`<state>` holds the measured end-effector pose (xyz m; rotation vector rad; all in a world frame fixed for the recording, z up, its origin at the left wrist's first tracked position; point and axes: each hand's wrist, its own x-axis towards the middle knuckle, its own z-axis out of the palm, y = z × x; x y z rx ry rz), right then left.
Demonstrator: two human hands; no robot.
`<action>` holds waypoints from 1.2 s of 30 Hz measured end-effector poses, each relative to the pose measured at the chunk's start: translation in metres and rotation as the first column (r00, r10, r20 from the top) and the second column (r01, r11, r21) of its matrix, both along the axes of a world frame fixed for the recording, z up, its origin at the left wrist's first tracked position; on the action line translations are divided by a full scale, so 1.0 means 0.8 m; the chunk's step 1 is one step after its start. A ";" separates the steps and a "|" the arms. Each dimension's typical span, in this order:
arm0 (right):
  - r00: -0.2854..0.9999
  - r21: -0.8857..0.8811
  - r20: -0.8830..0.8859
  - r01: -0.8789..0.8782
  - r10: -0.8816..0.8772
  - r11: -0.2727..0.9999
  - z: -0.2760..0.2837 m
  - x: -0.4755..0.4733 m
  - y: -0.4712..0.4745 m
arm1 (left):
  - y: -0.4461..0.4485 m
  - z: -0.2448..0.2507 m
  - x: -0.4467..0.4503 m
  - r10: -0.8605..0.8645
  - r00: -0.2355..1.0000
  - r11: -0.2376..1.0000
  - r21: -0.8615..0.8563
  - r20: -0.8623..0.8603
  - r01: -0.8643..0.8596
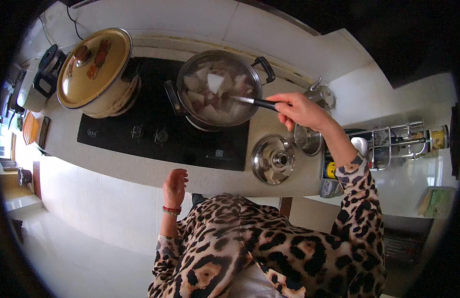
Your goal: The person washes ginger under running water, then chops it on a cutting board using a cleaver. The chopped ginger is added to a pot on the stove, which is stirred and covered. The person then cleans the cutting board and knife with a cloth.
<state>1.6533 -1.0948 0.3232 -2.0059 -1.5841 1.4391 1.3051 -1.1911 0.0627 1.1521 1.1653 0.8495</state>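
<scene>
My right hand (299, 110) grips the black handle of a metal utensil (265, 104), whose far end is in the food in a two-handled metal pot (256, 108). Pale chunks and reddish-brown pieces (215, 82) lie in the cloudy liquid; what shape the utensil's end has is hidden. The pot stands on the right side of a black glass cooktop (185, 152). Near the counter's front edge hovers my left hand (175, 181), fingers slightly curled, holding nothing.
A lidded yellowish enamel pot (99, 74) stands on the cooktop's left side. Right of the cooktop lie a shiny metal lid (272, 159) and a metal bowl (308, 139), with a metal pitcher (321, 95) behind. Further right is a wire rack (395, 143); an orange basket (30, 128) sits far left.
</scene>
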 end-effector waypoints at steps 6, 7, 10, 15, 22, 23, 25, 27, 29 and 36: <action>0.900 0.145 0.427 -0.164 0.088 0.976 0.072 -0.017 -0.027 | 0.005 0.005 0.012 -0.034 0.999 0.998 0.047 0.029 0.033; 0.848 0.167 0.520 -0.216 0.100 0.962 0.082 -0.020 -0.030 | 0.006 0.007 0.013 -0.042 0.999 0.998 0.057 0.006 0.042; 0.699 0.229 0.698 -0.426 0.157 0.876 0.105 -0.024 -0.036 | 0.006 0.010 0.014 -0.054 0.998 0.996 0.073 -0.027 0.055; 0.548 0.070 0.768 -0.588 0.333 0.806 0.108 -0.048 -0.030 | 0.001 0.009 0.010 -0.043 0.999 0.996 0.074 -0.021 0.045; 0.762 0.007 0.529 -0.445 0.374 0.895 0.019 -0.039 -0.023 | -0.006 0.004 -0.001 -0.022 1.000 0.999 0.030 0.021 0.022; 0.770 0.025 0.533 -0.428 0.350 0.903 0.010 -0.041 -0.031 | -0.007 -0.001 -0.004 -0.017 0.999 1.000 0.022 0.036 0.016; 0.813 0.132 0.506 -0.405 0.290 0.905 -0.013 -0.043 -0.046 | -0.009 -0.007 -0.011 -0.005 0.999 1.000 0.016 0.038 0.005; 0.852 0.235 0.474 -0.366 0.222 0.900 -0.037 -0.044 -0.065 | -0.010 -0.009 -0.014 -0.007 1.000 1.000 0.017 0.029 0.007; 0.876 0.378 0.457 -0.346 0.152 0.858 -0.060 -0.049 -0.081 | -0.008 -0.007 -0.009 -0.014 0.997 1.000 0.006 0.075 0.014; 0.896 0.578 0.441 -0.234 -0.058 0.782 -0.085 -0.063 -0.087 | 0.001 0.006 0.006 -0.063 0.998 0.997 0.044 0.008 0.063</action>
